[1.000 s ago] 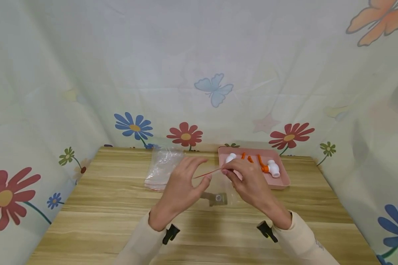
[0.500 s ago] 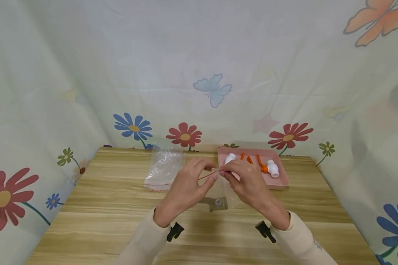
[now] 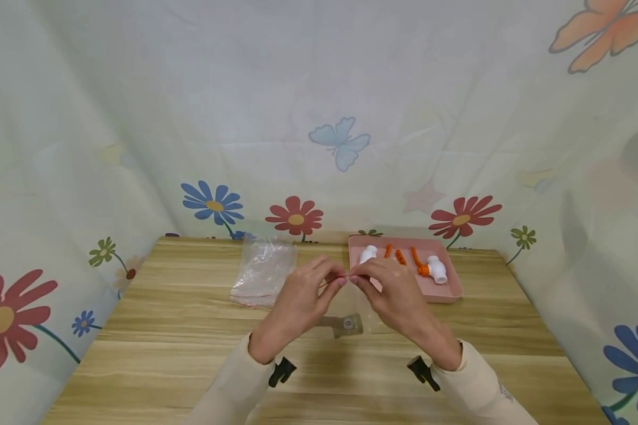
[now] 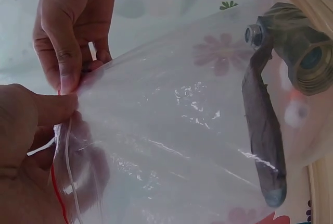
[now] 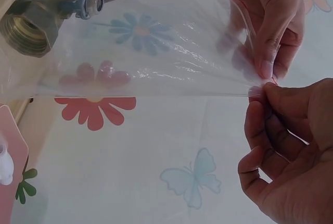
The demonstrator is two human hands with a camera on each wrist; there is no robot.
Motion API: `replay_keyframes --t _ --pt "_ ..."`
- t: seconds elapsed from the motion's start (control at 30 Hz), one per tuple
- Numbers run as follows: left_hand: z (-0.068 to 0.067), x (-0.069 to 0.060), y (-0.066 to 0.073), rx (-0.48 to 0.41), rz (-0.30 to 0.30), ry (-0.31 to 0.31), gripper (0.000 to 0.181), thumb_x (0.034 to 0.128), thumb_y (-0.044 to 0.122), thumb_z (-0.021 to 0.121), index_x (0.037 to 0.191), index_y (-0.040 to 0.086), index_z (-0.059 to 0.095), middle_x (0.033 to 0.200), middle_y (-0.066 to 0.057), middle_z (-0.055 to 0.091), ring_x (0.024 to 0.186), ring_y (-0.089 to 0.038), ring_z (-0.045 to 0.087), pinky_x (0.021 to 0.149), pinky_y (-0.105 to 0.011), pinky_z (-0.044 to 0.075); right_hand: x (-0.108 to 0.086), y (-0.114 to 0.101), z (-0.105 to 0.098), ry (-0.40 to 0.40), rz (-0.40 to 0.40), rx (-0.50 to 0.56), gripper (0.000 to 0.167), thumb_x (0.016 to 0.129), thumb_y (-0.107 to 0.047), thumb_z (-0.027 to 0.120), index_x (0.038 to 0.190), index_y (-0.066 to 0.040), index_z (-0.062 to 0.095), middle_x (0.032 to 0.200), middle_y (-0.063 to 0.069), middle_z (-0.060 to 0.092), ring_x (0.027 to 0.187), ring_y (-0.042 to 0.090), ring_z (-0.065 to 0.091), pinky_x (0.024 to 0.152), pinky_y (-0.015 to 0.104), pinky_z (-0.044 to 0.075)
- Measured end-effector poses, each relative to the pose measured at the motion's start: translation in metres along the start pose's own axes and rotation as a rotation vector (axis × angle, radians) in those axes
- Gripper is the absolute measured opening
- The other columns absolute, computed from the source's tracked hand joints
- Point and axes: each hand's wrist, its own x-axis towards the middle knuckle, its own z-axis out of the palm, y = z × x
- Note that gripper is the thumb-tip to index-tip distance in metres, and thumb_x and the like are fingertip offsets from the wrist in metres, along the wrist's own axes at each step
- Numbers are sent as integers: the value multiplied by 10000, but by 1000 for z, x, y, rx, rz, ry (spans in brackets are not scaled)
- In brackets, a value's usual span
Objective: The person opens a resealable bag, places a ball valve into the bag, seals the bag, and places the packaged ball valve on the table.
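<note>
A clear zip bag (image 4: 151, 130) with a red line along its mouth hangs between both hands, a metal ball valve (image 4: 296, 47) with a long dark lever inside it. In the head view the valve shows low in the bag, over the wooden table. My left hand (image 3: 300, 298) pinches the bag's mouth between thumb and forefinger. Close beside it, my right hand (image 3: 399, 295) pinches the same mouth near one corner; the two hands' fingertips nearly meet. In the right wrist view, the bag (image 5: 171, 52) stretches away from the fingers toward the valve (image 5: 36, 15).
Behind my right hand stands a pink tray (image 3: 454, 290) with white plastic valves (image 3: 437, 270) and several orange handles (image 3: 400, 257). Flat clear bags (image 3: 263, 268) lie at the table's back, left of the hands. A flower-printed curtain (image 3: 345, 77) surrounds the wooden table (image 3: 154, 330).
My left hand has moved right along the bag's mouth to meet the right hand, and its fingers have closed to a pinch. The right hand has shifted slightly left.
</note>
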Motion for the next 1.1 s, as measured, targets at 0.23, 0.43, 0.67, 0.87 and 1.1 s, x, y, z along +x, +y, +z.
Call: replay_keyframes --t 0.23,0.43,0.67,0.87,1.1 --pt "0 0 -1 -61 46 19 43 918 115 672 928 77 691 873 -6 651 740 -103 574 646 -188 487 -1 -1 0 -4 10 -6 113 785 -26 780 881 -72 745 798 11 725 708 129 650 665 313 519" --pt "-2 -2 -2 -70 27 15 60 906 137 694 946 96 713 895 6 673 775 -91 624 702 -200 542 -3 -1 0 4 16 -8 110 787 -27 779 880 -73 744 800 11 724 714 134 650 673 318 523" --pt "-5 -4 -5 -39 -3 -11 57 908 153 699 949 113 708 898 18 679 766 -87 625 705 -214 549 -3 1 -3 9 20 13 103 791 -8 770 875 -59 738 794 14 715 699 124 638 647 293 529" --pt "-6 -3 -5 -93 -15 -19 55 902 109 691 949 83 701 894 -13 671 766 -103 612 708 -217 558 -3 0 -4 -2 24 15 80 805 -37 768 876 -57 737 795 15 716 697 119 635 643 288 531" --pt "-6 -3 -4 -91 5 -14 39 905 104 683 929 79 701 869 -7 655 727 -91 564 660 -179 510 -3 -1 -4 6 20 -10 76 797 -53 780 858 -66 737 779 5 718 697 127 637 663 308 515"
